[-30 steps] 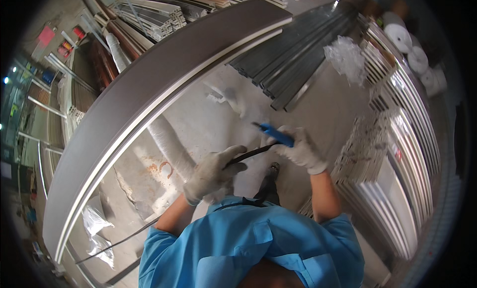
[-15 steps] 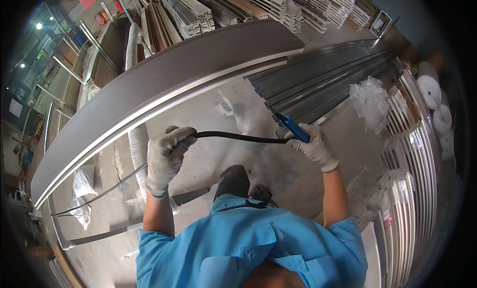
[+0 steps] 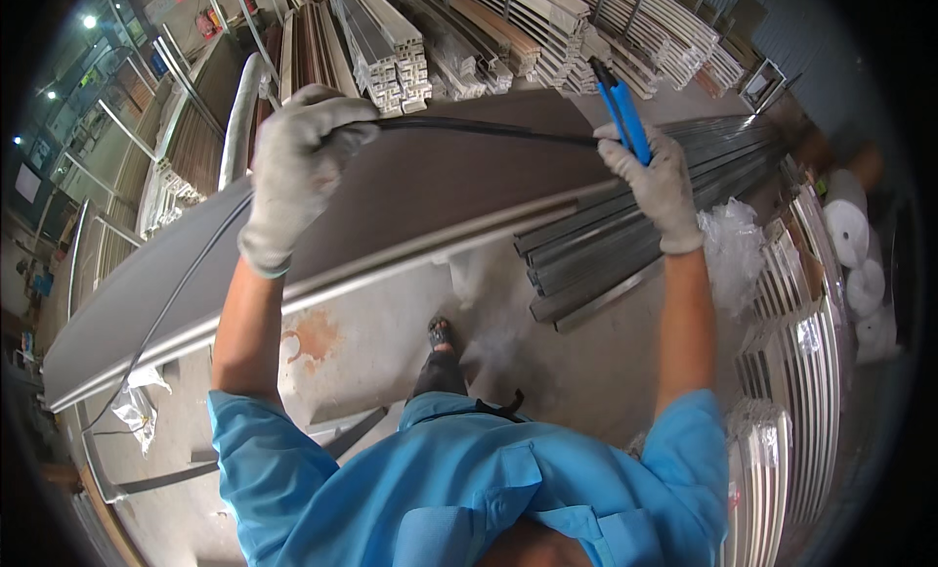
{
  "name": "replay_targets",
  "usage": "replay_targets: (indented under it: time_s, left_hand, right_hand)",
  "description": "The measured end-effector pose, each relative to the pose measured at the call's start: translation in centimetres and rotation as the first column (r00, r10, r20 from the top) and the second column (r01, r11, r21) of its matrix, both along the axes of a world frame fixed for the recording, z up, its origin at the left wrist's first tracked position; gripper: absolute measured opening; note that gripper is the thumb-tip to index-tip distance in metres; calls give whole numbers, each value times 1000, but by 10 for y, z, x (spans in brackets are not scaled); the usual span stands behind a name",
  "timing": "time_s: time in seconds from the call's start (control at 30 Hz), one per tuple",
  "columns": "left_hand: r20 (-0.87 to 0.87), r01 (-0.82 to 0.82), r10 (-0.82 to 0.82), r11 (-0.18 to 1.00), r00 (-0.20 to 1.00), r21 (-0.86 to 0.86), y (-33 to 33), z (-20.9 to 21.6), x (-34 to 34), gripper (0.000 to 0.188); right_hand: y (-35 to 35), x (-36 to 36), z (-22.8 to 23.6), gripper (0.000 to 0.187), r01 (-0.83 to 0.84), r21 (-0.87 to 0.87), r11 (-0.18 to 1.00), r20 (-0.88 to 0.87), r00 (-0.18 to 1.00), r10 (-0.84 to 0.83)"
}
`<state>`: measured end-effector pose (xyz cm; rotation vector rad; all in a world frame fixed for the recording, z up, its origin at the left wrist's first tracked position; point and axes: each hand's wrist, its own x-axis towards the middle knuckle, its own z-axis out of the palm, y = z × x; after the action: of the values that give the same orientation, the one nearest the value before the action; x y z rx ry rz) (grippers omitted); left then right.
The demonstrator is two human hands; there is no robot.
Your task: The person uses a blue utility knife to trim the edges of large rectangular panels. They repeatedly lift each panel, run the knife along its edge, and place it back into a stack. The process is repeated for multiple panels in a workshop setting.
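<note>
My left hand (image 3: 305, 166), in a pale work glove, is closed around a long black flexible strip (image 3: 459, 126), like a cord or rubber seal. From that hand the strip's tail hangs down to the left toward the floor. The other part runs nearly straight across to my right hand (image 3: 660, 181), also gloved. Upright in the right hand is a blue and black tool (image 3: 625, 115), which looks like a utility knife. The strip meets the right fingers; their exact grip on it is hidden. Beneath the strip lies a wide dark brown panel (image 3: 410, 205) with a pale edge.
Dark metal profiles (image 3: 576, 264) lie right of the panel, with crumpled clear plastic (image 3: 733, 254) beside them. White profiles (image 3: 811, 371) are stacked at the right, near white rolls (image 3: 848, 230). More long profiles (image 3: 391, 59) fill racks at the back. A metal strip (image 3: 166, 481) lies at lower left.
Both hands have risen and moved farther forward, carrying the strip and blue tool over the brown panel. They are wider apart. My body has moved closer to the panel, one foot forward.
</note>
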<state>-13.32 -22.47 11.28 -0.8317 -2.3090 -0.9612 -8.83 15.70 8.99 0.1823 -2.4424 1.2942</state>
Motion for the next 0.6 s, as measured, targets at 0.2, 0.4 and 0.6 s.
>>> replay_targets:
  time_s: [0.2, 0.4, 0.6]
  left_hand:
    - [262, 152, -189, 976, 946, 157, 54, -54, -136, 15]
    - [356, 70, -11, 986, 935, -153, 88, -87, -171, 16]
    - [349, 98, -38, 983, 936, -156, 101, -89, -179, 15]
  right_hand:
    - [51, -147, -19, 24, 66, 57, 996, 65, 995, -69]
    - [82, -207, -67, 20, 102, 37, 994, 215, 971, -107]
    - [102, -226, -84, 17, -30, -58, 998, 281, 959, 45]
